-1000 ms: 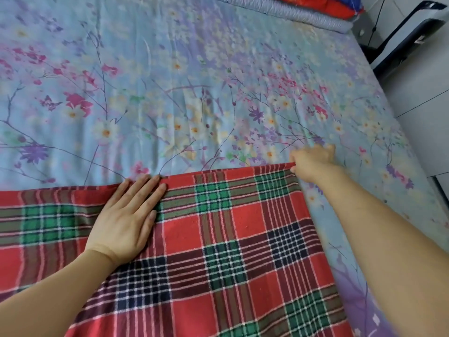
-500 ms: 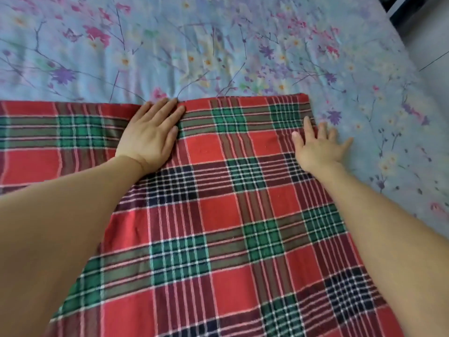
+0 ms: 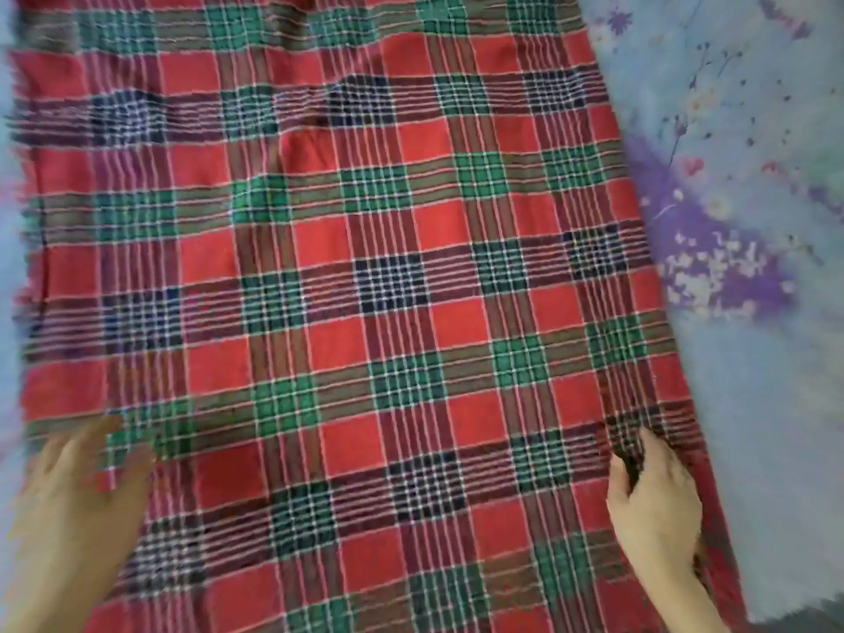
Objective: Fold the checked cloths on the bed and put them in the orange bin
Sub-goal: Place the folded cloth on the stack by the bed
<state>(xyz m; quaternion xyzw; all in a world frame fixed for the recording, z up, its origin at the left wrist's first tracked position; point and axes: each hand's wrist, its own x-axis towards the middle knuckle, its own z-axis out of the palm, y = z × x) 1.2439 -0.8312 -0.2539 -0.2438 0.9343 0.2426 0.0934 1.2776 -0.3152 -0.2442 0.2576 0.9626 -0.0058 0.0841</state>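
A red, green and navy checked cloth [image 3: 388, 276] lies spread flat over the bed and fills most of the view. My left hand [image 3: 77, 491] rests on its lower left part near the left edge; it is blurred, its fingers stretched out and holding nothing. My right hand [image 3: 653, 509] is at the lower right, close to the cloth's right edge. Its thumb and fingers pinch a small dark bunch of the cloth. The orange bin is out of view.
The pale blue floral bedsheet [image 3: 753, 221] shows to the right of the cloth and as a thin strip on the left. A dark edge shows at the bottom right corner.
The view has dropped toward the near part of the cloth. Both hands have moved from its far edge back to the near corners, and my right hand has pinched the cloth.
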